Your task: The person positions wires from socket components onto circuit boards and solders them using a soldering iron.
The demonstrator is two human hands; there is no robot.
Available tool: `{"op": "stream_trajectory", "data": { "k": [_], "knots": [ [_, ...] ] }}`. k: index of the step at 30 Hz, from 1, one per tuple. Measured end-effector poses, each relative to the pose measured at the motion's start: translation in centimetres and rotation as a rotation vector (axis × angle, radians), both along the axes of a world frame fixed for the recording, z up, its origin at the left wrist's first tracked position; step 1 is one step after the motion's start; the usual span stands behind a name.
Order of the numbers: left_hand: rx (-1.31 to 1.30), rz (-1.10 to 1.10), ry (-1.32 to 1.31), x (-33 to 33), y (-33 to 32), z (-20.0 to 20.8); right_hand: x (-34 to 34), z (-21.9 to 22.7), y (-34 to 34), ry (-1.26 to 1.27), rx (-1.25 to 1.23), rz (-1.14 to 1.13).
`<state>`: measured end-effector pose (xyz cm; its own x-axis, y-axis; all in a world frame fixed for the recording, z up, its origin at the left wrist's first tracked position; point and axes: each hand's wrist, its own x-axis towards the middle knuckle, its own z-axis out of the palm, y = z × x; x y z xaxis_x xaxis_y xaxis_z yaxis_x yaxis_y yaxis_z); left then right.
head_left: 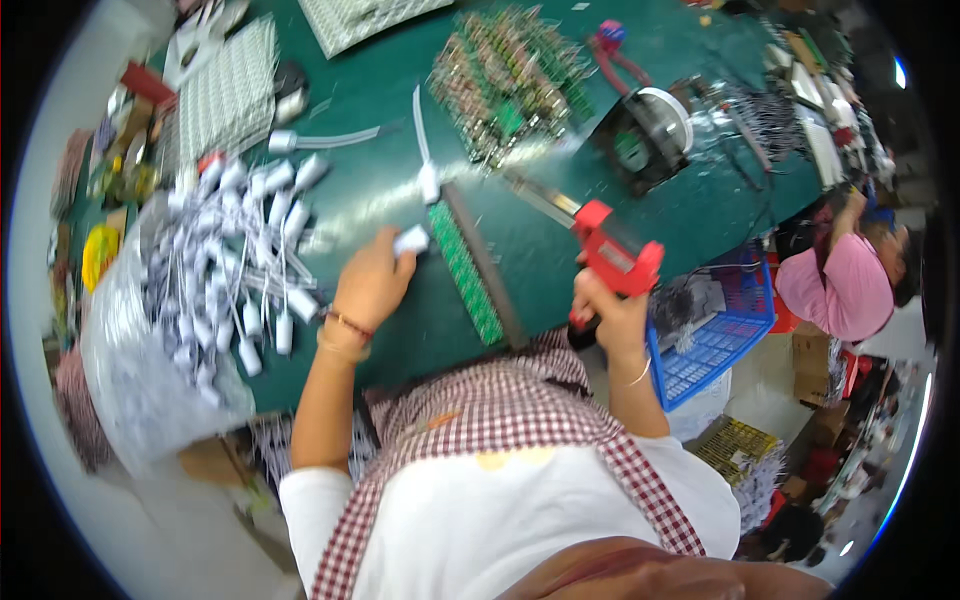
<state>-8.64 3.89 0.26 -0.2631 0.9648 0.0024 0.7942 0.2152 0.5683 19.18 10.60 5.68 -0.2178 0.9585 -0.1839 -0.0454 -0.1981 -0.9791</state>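
Observation:
My left hand pinches a small white plastic cap between thumb and fingers. Just to its right lies a long green circuit board strip, flush along a dark grey bar. At the strip's far end rests another white cap with pale wires, the wires pointing away from me. My right hand is wrapped round the grip of a red soldering gun. Its metal tip points left and away, above the table, apart from the strip.
White caps with wires lie heaped at left on a clear plastic bag. Several wired circuit boards are piled at the far middle. A black fan-like device stands behind the soldering gun. A blue basket sits by my right arm; a person in pink is beyond.

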Motion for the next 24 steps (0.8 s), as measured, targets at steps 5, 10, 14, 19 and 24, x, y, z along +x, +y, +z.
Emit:
{"op": "stream_trajectory", "data": {
  "k": [5, 10, 14, 19, 24],
  "knots": [
    [-0.248, 0.17, 0.197, -0.6, -1.6, 4.6, 0.3, -0.3, 1.2, 0.08, 0.029, -0.003],
    [0.149, 0.097, 0.753, -0.1, 0.0, 7.8, 0.2, -0.7, 1.5, 0.097, 0.028, -0.023],
    [0.446, -0.145, 0.78, -1.9, 6.0, 7.5, 0.5, -0.1, 1.0, 0.117, 0.057, -0.057],
    [0.635, -0.442, 0.548, -2.0, 12.5, 5.0, 0.9, -0.1, 0.3, 0.124, 0.06, -0.066],
    [0.49, -0.304, 0.332, -3.8, 12.9, -0.5, 1.2, -0.3, 0.5, 0.122, 0.042, -0.105]
  ]
}}
